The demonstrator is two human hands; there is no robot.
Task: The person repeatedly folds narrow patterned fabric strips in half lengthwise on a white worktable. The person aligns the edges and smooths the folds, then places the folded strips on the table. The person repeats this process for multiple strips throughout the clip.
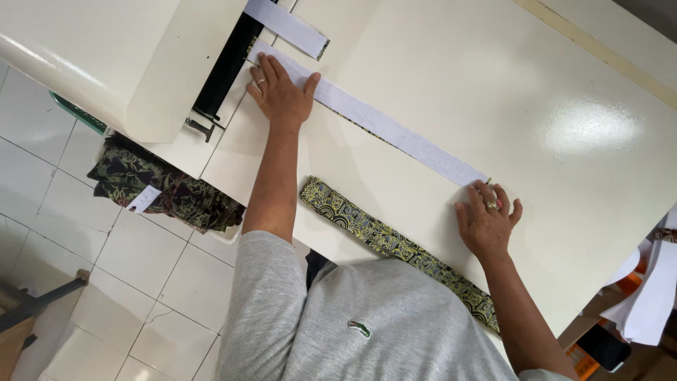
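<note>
The white strip [395,134] lies flat on the cream desk [564,92]. Its long axis runs diagonally, from the machine area at upper left down to the lower right of the view. A thin edge of dark patterned cloth shows along its underside, so it appears to be lining laid on fabric.

Both hands press on this strip, one at each end. The left hand [281,92] rests palm-down on the upper-left end, just beside the black bar [227,67] of the sewing machine [120,56]. Its fingers [268,70] are extended and flat, gripping nothing, and point along the strip toward the machine. The right hand [486,222] rests on the lower-right end with fingers spread and flat, also gripping nothing; the fingertips cover the strip's end.

The strip therefore spans the gap between the two hands, and its axis lines up with the machine bar. The left hand is the nearer one to the machine.

A second white piece [285,27] lies beyond the bar, apart from the strip. A patterned black-and-yellow band [395,247] lies roughly parallel to the strip, nearer the person's body, touched by neither hand. A pile of dark patterned cloth [162,187] hangs off the desk edge at left, above the tiled floor [92,282].
</note>
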